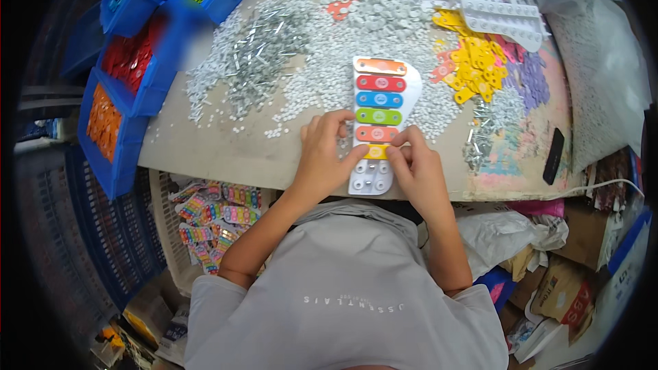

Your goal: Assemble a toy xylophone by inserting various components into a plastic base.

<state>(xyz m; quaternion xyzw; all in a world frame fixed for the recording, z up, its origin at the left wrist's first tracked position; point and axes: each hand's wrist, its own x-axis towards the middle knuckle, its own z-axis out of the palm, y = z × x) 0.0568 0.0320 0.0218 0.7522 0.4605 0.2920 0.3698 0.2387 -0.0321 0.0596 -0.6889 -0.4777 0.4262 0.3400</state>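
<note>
A toy xylophone (409, 93) with a white base lies near the table's front edge, its coloured bars running from orange at the far end to yellow at the near end. My left hand (323, 152) curls at its left side, index finger by the green bar (378, 116) and thumb on the left end of the yellow bar (375, 152). Pinched fingers of my right hand (417, 164) press the yellow bar's right end. Nearer me, white pegs (361, 185) and small metal pins show on the bare base.
Piles of white caps (329, 48) and metal pins (264, 44) cover the table's far part. Yellow bars (478, 65) and purple bars (528, 82) lie right, beyond a black object (554, 156). Blue bins (140, 130) stand left. A crate (175, 260) below holds colourful xylophones.
</note>
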